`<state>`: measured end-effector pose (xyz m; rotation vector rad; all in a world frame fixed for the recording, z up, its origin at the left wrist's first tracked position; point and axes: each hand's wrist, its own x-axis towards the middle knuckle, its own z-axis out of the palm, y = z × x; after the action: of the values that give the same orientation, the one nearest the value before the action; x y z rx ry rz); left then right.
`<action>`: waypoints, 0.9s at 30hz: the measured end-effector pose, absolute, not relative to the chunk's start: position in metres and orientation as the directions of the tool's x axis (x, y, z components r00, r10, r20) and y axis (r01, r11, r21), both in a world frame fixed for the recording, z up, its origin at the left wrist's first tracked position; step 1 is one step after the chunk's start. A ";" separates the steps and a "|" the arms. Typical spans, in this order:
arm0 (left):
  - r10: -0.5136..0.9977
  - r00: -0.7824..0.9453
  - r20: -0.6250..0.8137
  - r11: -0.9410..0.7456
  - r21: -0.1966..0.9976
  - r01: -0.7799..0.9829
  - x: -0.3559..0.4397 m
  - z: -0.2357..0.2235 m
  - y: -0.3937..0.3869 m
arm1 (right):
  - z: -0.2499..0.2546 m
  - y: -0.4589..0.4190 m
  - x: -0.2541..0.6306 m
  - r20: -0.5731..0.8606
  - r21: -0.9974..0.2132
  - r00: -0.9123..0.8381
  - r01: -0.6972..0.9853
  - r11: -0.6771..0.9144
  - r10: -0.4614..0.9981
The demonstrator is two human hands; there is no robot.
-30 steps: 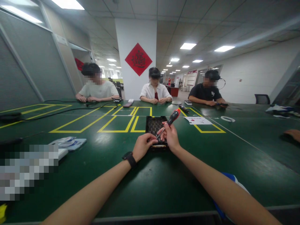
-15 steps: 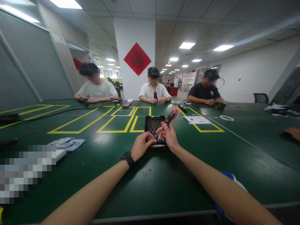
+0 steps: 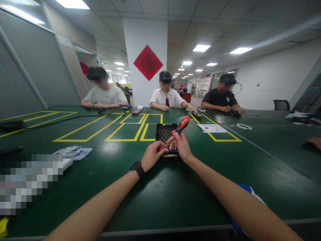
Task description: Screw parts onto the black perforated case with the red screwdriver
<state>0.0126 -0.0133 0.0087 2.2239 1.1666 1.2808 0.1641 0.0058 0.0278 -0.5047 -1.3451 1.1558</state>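
Observation:
A black open case (image 3: 164, 132) of screwdriver bits lies on the green table (image 3: 175, 187) in front of me. My right hand (image 3: 182, 146) is closed round a screwdriver with a red and black handle (image 3: 182, 125), which tilts up to the right. My left hand (image 3: 152, 155), with a black watch on its wrist, pinches at the screwdriver's metal tip (image 3: 168, 144) just above the case's near edge. What the left fingers hold is too small to make out.
Three people sit at the far side of the table. Yellow tape outlines (image 3: 117, 129) mark the tabletop. A white paper (image 3: 212, 128) and a tape ring (image 3: 243, 126) lie to the right, packets (image 3: 74, 152) to the left, black cables (image 3: 75, 117) at the far left. Another person's hand (image 3: 313, 143) rests at the right edge.
My hands and the screwdriver stay in nearly the same place above the case. The middle person across the table has stretched an arm out to the right.

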 end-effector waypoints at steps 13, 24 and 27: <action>0.774 0.261 0.577 -0.620 0.607 0.498 0.013 0.010 -0.014 | 0.030 0.004 0.165 0.516 -0.827 -0.153 -0.346 0.443 0.843; 0.765 0.292 0.574 -0.636 0.601 0.484 0.012 0.010 -0.012 | 0.028 0.005 0.167 0.496 -0.845 -0.198 -0.333 0.418 0.845; 0.775 0.277 0.567 -0.624 0.622 0.474 0.013 0.009 -0.013 | 0.028 0.005 0.166 0.511 -0.836 -0.182 -0.330 0.438 0.840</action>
<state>0.0130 -0.0134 0.0094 2.2220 1.1373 1.2778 0.1658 0.0046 0.0284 -0.4955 -1.3806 1.1235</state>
